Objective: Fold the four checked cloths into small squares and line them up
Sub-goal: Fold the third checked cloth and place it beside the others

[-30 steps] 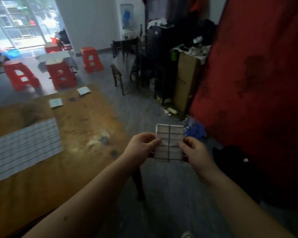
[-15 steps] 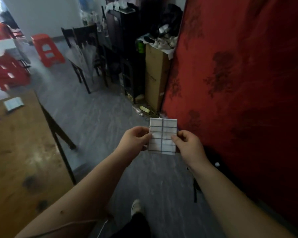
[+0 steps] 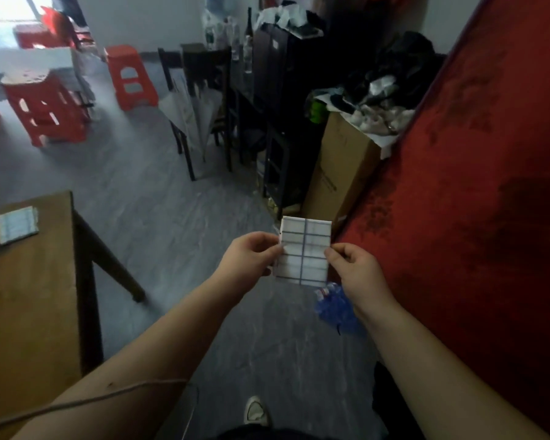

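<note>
A small folded checked cloth [image 3: 305,249], white with dark grid lines, is held upright in the air over the grey floor, right of the table. My left hand [image 3: 251,257] pinches its left edge and my right hand [image 3: 354,269] pinches its right edge. Another folded checked cloth [image 3: 17,224] lies flat near the far corner of the wooden table [image 3: 29,296] at the left.
A red patterned cloth surface [image 3: 473,201] fills the right side. A cardboard box [image 3: 340,166], dark shelves and chairs [image 3: 204,100] stand ahead. Red stools [image 3: 45,109] stand at the far left. A blue crumpled bag [image 3: 335,308] lies on the floor.
The view has swung right, away from the table: the large spread checked cloth and one small folded cloth have left the frame. Both hands keep pinching the folded cloth.
</note>
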Demonstrator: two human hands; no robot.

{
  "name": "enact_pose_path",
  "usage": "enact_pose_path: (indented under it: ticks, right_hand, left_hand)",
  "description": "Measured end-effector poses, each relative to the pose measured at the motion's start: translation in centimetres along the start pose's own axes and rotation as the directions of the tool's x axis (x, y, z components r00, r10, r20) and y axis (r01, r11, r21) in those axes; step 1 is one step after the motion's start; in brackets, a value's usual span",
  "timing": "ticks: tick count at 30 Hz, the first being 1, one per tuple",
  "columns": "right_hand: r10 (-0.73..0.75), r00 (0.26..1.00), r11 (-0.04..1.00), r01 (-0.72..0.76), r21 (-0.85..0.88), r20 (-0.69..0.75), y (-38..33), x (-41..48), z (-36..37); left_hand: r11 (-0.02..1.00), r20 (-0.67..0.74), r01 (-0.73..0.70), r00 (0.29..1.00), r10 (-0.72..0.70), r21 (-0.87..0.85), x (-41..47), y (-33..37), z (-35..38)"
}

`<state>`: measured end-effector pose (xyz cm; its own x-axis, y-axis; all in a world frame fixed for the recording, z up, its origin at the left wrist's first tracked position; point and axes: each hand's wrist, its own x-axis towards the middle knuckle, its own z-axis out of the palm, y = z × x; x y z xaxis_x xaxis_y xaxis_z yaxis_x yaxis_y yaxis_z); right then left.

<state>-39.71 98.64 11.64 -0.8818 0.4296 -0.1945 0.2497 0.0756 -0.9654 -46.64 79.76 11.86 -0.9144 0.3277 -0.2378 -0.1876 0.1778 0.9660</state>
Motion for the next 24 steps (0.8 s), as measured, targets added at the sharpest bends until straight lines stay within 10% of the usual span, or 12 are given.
enact_pose_path:
  ticks: [24]
  right_hand:
    - [-0.079, 0.818, 0.996, 0.094, 0.004, 0.57, -16.8, 51.9, 36.2]
  left_hand:
    - [0.976, -0.527, -0.006, 0.843, -0.113, -0.218, 44.1, 8.1, -30.4]
